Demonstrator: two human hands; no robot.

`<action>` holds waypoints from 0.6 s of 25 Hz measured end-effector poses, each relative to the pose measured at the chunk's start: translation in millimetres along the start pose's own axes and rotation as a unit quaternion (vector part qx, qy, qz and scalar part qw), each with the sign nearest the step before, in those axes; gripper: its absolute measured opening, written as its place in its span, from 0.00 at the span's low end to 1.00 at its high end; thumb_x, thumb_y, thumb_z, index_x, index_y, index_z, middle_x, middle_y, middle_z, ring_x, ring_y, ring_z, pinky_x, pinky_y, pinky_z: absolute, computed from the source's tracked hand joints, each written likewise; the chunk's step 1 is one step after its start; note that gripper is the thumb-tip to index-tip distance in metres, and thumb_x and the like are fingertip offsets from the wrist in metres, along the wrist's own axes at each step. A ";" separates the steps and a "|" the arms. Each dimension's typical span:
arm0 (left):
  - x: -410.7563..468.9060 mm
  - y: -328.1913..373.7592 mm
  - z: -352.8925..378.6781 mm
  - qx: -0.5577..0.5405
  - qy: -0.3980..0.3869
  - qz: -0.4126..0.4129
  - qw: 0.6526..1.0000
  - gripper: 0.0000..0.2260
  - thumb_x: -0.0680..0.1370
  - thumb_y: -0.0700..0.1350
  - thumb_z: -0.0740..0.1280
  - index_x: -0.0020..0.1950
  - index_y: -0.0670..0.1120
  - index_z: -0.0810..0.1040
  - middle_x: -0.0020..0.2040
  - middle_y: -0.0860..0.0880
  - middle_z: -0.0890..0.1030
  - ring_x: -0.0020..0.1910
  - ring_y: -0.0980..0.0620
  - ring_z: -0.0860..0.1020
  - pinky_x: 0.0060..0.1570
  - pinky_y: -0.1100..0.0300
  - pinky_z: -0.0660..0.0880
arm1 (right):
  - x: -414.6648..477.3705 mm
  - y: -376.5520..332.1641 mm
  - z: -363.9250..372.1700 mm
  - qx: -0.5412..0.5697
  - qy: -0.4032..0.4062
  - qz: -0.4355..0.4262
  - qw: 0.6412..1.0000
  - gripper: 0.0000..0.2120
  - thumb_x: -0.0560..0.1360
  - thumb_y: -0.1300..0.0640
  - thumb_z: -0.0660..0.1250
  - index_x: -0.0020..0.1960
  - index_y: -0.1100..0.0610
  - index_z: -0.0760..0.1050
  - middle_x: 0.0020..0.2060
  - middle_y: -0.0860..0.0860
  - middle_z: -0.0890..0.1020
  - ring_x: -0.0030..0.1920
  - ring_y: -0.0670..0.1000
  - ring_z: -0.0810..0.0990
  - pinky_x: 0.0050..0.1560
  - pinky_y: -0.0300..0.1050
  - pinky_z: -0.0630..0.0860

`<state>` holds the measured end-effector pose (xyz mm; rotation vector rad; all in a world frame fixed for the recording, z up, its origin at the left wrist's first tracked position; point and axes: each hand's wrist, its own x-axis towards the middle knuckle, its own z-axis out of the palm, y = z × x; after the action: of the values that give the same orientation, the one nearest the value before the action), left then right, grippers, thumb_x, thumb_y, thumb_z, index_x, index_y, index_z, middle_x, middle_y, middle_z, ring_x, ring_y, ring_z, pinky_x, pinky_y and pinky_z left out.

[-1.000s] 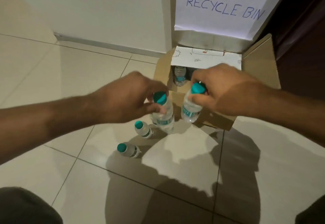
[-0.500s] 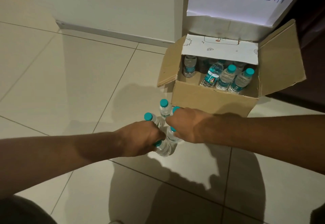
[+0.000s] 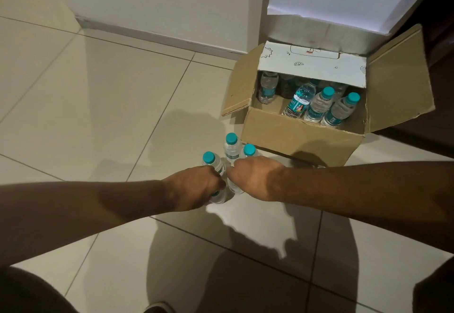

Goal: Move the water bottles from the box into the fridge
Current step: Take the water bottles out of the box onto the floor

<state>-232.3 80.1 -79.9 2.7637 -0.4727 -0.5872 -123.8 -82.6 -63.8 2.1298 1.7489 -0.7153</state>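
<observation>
Beside box [image 3: 294, 138]: three teal caps [image 3: 231, 138]; left hand [image 3: 194, 187], right hand [image 3: 253, 177] each grip bottle [image 3: 219, 197].

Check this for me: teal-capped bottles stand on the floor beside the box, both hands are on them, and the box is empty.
One thing is wrong: the box is not empty. The head view shows several bottles inside it. The rest holds: floor bottles stand beside it, with the left hand and right hand gripping two.
</observation>
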 end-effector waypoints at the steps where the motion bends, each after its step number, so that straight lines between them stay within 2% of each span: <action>1: 0.5 -0.5 1.5 -0.005 0.000 -0.004 1.000 0.05 0.79 0.44 0.71 0.54 0.45 0.82 0.49 0.48 0.83 0.44 0.52 0.81 0.46 0.68 0.73 | 2.1 -0.4 -0.6 0.000 -0.003 0.005 1.000 0.19 0.77 0.60 0.72 0.64 0.55 0.71 0.54 0.55 0.79 0.51 0.53 0.80 0.51 0.48 0.79; 3: 2.0 -0.9 3.1 -0.009 -0.003 -0.008 1.000 0.06 0.79 0.45 0.71 0.55 0.46 0.82 0.50 0.48 0.84 0.45 0.52 0.81 0.49 0.67 0.76 | 4.8 -1.3 -2.9 0.004 -0.007 0.013 1.000 0.19 0.76 0.61 0.72 0.65 0.55 0.71 0.54 0.54 0.79 0.51 0.53 0.80 0.53 0.48 0.80; 5: 2.6 -2.1 3.4 -0.016 -0.012 -0.011 1.000 0.08 0.79 0.45 0.71 0.57 0.46 0.82 0.52 0.48 0.84 0.47 0.51 0.82 0.53 0.60 0.81 | 6.2 -3.5 -5.1 -0.002 -0.010 0.013 1.000 0.20 0.77 0.61 0.72 0.66 0.55 0.70 0.55 0.54 0.79 0.52 0.53 0.80 0.54 0.48 0.79; 10: 1.5 -3.7 -1.1 -0.004 -0.066 -0.044 0.997 0.17 0.78 0.48 0.73 0.66 0.47 0.79 0.61 0.49 0.83 0.56 0.50 0.82 0.58 0.57 0.81 | 1.8 -5.5 -9.7 -0.013 -0.003 0.007 1.000 0.23 0.77 0.62 0.72 0.68 0.56 0.68 0.56 0.54 0.79 0.53 0.52 0.80 0.53 0.45 0.78; 13: 5.0 2.9 -14.9 0.008 -0.079 -0.069 0.994 0.21 0.77 0.52 0.74 0.69 0.48 0.78 0.62 0.50 0.83 0.57 0.50 0.82 0.57 0.55 0.81 | -3.5 -1.1 -12.7 0.026 0.014 0.008 1.000 0.21 0.77 0.62 0.71 0.67 0.56 0.68 0.51 0.53 0.79 0.47 0.51 0.78 0.49 0.46 0.78; 15: 9.8 9.7 -31.2 0.001 -0.060 -0.080 0.995 0.24 0.75 0.57 0.75 0.67 0.49 0.79 0.60 0.53 0.83 0.54 0.53 0.81 0.55 0.60 0.80 | -7.9 3.3 -19.7 0.066 0.049 0.015 0.996 0.16 0.78 0.60 0.70 0.63 0.53 0.68 0.47 0.52 0.79 0.43 0.52 0.78 0.43 0.47 0.78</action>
<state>-212.8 73.9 -52.6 2.7962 -0.2788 -0.7946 -118.0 -79.7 -43.3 2.3104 1.7600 -0.7499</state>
